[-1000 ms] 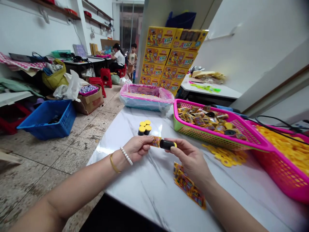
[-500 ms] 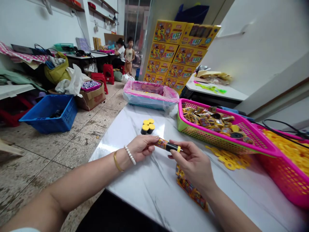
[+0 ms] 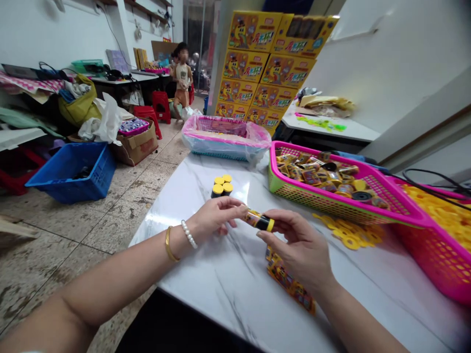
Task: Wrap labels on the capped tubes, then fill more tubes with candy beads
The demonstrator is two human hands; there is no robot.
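1. Head view: your left hand is pinched on the wrapped end of the tube, thumb and fingers nearly together.
2. Your right hand is half curled at the other end, thumb and fingers parted about the cap; cannot tell if it grips.
3. Tube is between your hands, above the table, tilted, cap end lower. Printed wrap on your left, black section, yellow cap on your right.
4. Four yellow-topped black tubes stand upright in a tight group, just beyond your left hand.
5. Printed labels lie on the table, partly behind your right hand and wrist.
6. Yellow rings are heaped to the right of that hand, near the green-and-pink basket, which holds printed tubes.
7. Pink basket at far right holds yellow parts.
8. Plastic-lined basket sits at the table's far end, yellow boxes stacked behind it.
9. Your left wrist has a white bead bracelet and a gold bangle.
10. Floor, left: blue crate beside a carton; red stool farther back, near a standing person.
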